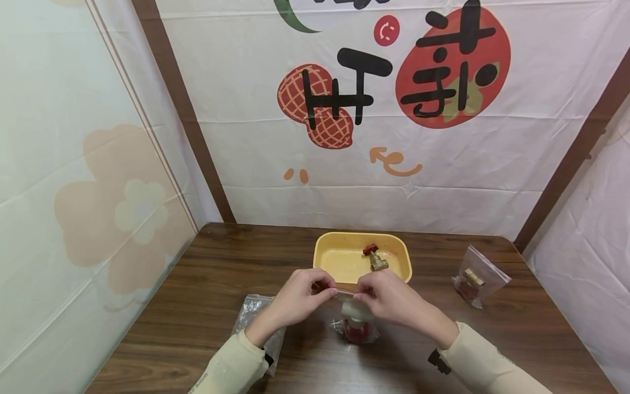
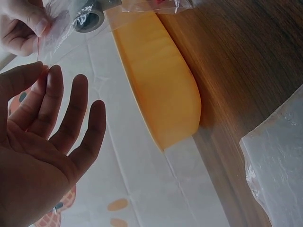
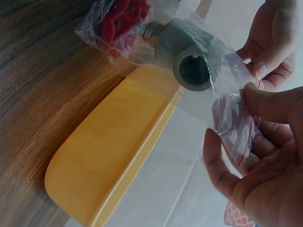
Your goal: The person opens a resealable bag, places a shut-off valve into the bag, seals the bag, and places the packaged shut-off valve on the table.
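My left hand [image 1: 299,300] and right hand [image 1: 392,300] pinch the top edge of a clear zip-lock bag [image 3: 232,113] between thumb and fingertips, close together along its red-lined seal. Inside the bag stands a grey-green valve [image 3: 170,42] with its open pipe end toward the seal. Its red handwheel [image 3: 124,26] is at the bottom of the bag, low over the table in the head view. Seen from the left wrist, the other left fingers [image 2: 92,127] spread loosely away from the bag.
A yellow tray [image 1: 403,251] behind the hands holds a brass valve [image 1: 378,261] with a red handle. At right stands another bagged valve [image 1: 471,279]. Several flat clear bags [image 1: 248,309] lie beside the left forearm on the wooden table [image 1: 162,339]. Printed cloth [image 1: 256,202] hangs behind.
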`<state>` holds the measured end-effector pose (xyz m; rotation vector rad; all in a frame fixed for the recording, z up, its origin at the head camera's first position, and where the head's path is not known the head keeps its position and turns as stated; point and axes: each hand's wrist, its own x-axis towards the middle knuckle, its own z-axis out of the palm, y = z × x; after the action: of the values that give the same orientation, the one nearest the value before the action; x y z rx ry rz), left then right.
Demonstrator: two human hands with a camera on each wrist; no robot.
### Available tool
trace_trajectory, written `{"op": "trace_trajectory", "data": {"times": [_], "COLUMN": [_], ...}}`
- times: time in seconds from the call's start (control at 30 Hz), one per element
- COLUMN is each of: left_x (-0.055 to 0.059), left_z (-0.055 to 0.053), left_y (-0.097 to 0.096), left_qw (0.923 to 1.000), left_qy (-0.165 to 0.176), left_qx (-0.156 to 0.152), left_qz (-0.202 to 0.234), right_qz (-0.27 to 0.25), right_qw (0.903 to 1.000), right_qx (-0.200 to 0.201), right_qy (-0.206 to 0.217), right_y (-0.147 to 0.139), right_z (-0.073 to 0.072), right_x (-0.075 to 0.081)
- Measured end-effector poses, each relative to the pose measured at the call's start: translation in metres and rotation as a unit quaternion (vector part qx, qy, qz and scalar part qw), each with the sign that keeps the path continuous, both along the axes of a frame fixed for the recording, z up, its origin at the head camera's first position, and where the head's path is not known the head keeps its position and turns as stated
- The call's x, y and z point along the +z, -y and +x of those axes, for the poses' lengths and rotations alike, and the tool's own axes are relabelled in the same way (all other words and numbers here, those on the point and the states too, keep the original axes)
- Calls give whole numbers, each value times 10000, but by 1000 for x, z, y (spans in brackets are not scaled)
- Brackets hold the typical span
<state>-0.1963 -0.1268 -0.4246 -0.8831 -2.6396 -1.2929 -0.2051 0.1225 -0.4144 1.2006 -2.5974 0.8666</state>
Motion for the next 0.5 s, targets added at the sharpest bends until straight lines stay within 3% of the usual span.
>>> {"op": "trace_trajectory", "data": {"times": [0.27, 0.5], "left_x": [0, 0], "left_z": [0, -1], "left_y": [0, -1], "left_qw": [10000, 10000], "left_qy": [20, -12], "left_qx": [19, -6], "left_qz": [-5, 4], "right_qz": [-48, -107], "right_qw": [9994, 9999], "right_qx": [-38, -41], "right_qy": [327, 114], "right_y": [-7, -9], "right_z": [1, 2], "right_x": [-2, -4]}}
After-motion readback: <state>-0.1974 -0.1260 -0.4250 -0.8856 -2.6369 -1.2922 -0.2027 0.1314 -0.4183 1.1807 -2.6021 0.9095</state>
